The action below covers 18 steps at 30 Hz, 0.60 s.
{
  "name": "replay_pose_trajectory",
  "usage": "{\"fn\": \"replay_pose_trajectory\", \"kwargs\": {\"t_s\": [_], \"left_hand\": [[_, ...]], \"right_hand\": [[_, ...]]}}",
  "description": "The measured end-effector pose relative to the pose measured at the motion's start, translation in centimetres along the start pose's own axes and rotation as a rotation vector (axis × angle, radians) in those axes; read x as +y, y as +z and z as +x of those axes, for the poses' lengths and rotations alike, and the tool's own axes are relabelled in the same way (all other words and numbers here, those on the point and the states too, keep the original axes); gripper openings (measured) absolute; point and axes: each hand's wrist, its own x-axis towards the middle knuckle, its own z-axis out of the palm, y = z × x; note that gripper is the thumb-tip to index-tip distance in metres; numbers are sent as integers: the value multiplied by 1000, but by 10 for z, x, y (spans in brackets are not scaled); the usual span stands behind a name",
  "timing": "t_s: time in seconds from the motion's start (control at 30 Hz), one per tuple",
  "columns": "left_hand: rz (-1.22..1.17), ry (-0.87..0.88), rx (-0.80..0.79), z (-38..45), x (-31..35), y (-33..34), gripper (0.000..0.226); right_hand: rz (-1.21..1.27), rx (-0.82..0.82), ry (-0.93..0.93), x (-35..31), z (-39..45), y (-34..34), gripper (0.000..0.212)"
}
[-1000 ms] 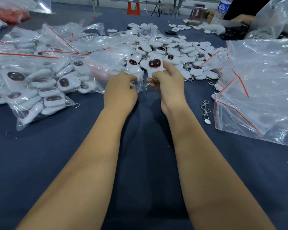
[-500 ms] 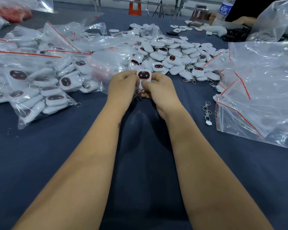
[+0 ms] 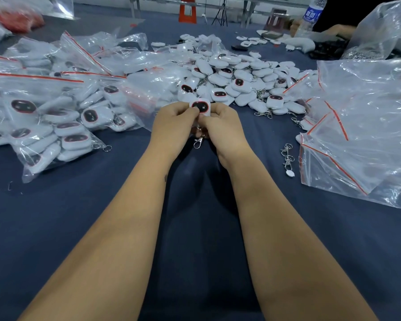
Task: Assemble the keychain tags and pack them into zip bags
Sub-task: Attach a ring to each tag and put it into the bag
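A white keychain tag with a dark, red-rimmed face is pinched between my left hand and my right hand, held upright above the dark blue cloth. A metal clasp dangles below the tag between my hands. Behind them lies a loose pile of white tags. Filled zip bags with red seal strips lie at the left. Empty zip bags are heaped at the right.
Spare metal clasps lie on the cloth beside the empty bags. A water bottle and another person's hand are at the far right. An orange stool stands beyond the table.
My hands drew back from the pile toward me, bringing one tag with them. Both hands now hold it together, with its clasp hanging down.
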Motion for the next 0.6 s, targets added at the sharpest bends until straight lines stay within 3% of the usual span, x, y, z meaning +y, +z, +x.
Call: {"fn": "replay_pose_trajectory", "kwargs": {"t_s": [0.23,0.6], "left_hand": [[50,-8,13,2,-3,0,22],[66,-4,-11,3,-4,0,19]], "right_hand": [[66,3,7,-5,-3,1,25],[-22,4,-16,-6,-5,-1,21]]}}
